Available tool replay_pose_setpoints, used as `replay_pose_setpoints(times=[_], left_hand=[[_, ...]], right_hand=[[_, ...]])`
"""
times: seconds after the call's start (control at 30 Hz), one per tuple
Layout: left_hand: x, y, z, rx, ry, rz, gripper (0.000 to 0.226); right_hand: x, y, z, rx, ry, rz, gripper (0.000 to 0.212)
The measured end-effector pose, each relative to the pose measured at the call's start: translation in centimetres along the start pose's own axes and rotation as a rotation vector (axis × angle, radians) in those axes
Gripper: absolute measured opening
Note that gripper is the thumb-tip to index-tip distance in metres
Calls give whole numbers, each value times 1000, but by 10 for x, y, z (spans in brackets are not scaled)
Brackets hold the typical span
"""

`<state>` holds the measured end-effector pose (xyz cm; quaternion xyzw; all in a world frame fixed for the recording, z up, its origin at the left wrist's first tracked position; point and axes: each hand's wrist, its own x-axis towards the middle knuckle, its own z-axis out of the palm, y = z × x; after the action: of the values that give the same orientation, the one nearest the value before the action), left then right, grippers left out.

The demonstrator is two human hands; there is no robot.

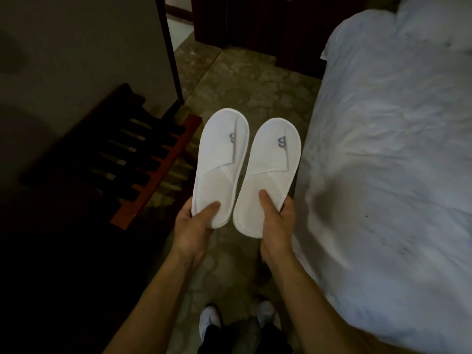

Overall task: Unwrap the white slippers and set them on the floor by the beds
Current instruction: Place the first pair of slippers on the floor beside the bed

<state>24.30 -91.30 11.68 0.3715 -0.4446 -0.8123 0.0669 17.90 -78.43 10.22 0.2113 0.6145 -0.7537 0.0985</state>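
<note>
Two white slippers with a grey logo on the toe are held side by side in the air above the floor, toes pointing away from me. My left hand (195, 226) grips the heel of the left slipper (219, 159), thumb on its insole. My right hand (277, 221) grips the heel of the right slipper (268, 172) the same way. No wrapping shows on either slipper. The bed (388, 149) with white bedding lies just to the right of them.
A dark wooden slatted luggage rack (143, 162) stands at the left against the wall. Patterned stone floor (245, 83) runs ahead between rack and bed. Dark wooden furniture (255, 24) stands at the far end. My feet in white shoes (209, 323) are at the bottom.
</note>
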Motion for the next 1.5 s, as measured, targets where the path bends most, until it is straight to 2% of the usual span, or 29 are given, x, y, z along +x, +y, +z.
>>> replay_pose_setpoints(times=[0.17,0.33,0.53,0.67,0.77,0.87,0.93,1.23,1.33,1.43,1.5], left_hand=[[4,-8,-2,-285,-150,-115,41],[6,-18,1,-215,-175,-89,51],[11,-23,6,-38,-134,-26,45],[30,-20,-9,72,-62,28,43],[48,-13,-27,127,-17,38,44],[58,-2,-43,170,-48,28,59],[62,3,-49,206,-52,24,59],[74,6,-56,255,-64,35,46],[82,10,-59,273,-82,11,35],[92,14,-65,347,-118,-19,32],[98,18,-71,378,-157,-44,39]], right_hand=[[-2,9,12,45,-16,1,42],[-2,19,17,25,-18,19,42],[8,28,11,-83,-78,5,40],[27,21,-1,-76,-85,67,51],[52,5,-14,-79,-58,30,64],[75,-9,-30,-212,-67,-10,90],[87,-12,-40,-305,-65,20,100],[102,-6,-53,-476,-204,33,78],[101,-4,-54,-518,-219,16,73],[101,-2,-56,-466,-277,22,56],[98,1,-60,-399,-316,72,48]])
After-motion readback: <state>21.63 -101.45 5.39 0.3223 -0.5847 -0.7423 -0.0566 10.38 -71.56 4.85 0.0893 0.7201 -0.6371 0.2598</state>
